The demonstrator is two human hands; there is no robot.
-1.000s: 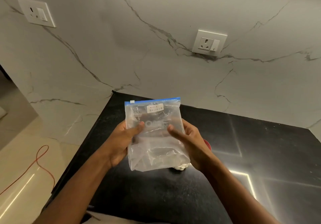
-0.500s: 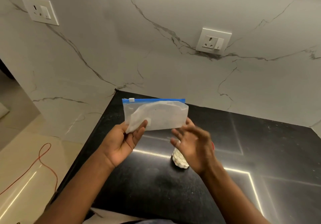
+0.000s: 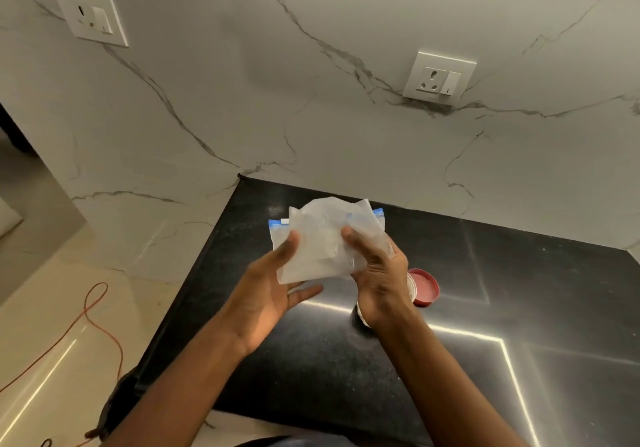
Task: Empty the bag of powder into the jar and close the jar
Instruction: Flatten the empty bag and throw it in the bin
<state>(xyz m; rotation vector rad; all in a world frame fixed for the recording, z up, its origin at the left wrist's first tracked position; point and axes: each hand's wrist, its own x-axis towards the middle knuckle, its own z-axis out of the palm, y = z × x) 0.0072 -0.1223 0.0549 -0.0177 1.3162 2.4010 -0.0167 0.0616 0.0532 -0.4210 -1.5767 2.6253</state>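
A clear zip bag (image 3: 320, 238) with a blue seal strip is folded over and held above the black counter (image 3: 519, 308). My left hand (image 3: 266, 294) pinches its left side, thumb on top. My right hand (image 3: 379, 280) grips the right side, fingers curled round the plastic. Below my right hand stands the jar (image 3: 363, 316), almost wholly hidden; only a white sliver shows. A red lid (image 3: 425, 287) lies flat on the counter just right of it.
A marble wall with two sockets (image 3: 439, 78) rises behind the counter. The counter's left edge drops to a tiled floor where an orange cable (image 3: 100, 322) lies. Bright light strips reflect on the counter at the right.
The bag went from hanging flat between both hands to being folded over. My right hand, briefly off it, now grips the folded bag again. The view has shifted right and down.
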